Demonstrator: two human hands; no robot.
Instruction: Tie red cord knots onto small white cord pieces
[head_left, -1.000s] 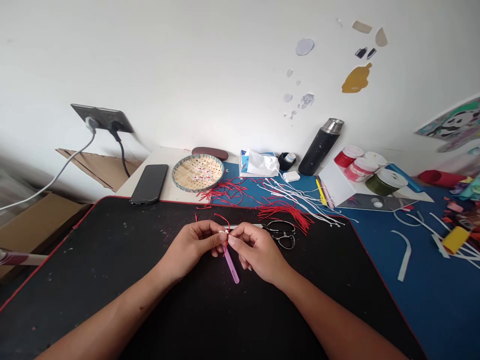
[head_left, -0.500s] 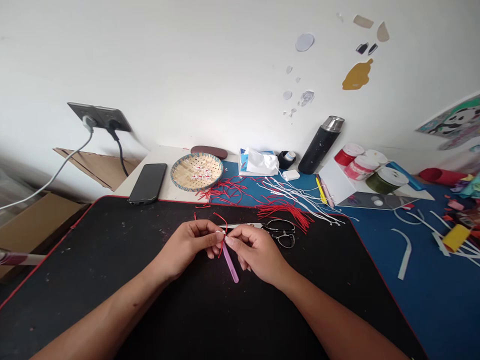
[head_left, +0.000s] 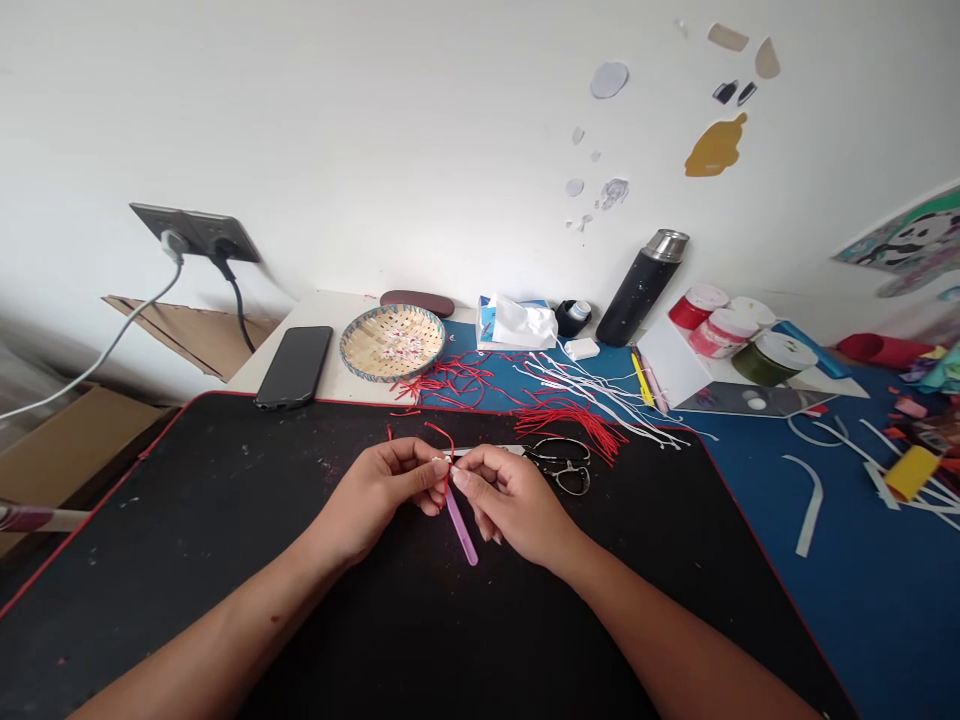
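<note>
Thumb and fingers of my left hand [head_left: 394, 480] pinch a small knotted piece of red and white cord; its red cord [head_left: 441, 431] curls up above the fingers. My right hand [head_left: 511, 500] is closed at the same knot, its thumb and forefinger gripping the cord from the right. The fingertips of both hands nearly meet, and the fine detail of the knot is hidden between them. Below, a purple flat-handled tool [head_left: 463, 530] lies on the black mat, its upper end hidden by the hands. Black-handled scissors [head_left: 559, 455] lie just behind my right hand.
A woven basket [head_left: 364, 345] with red-and-white bits stands at the back, near a phone [head_left: 295, 367]. Red cords [head_left: 577, 428] and white cords [head_left: 600, 390] lie behind the scissors. A black flask [head_left: 641, 290] and spools of cord [head_left: 724, 335] stand at the back right.
Both hands stay almost in place at the knot. The red cord end below the fingers has shifted slightly; nothing has been let go.
</note>
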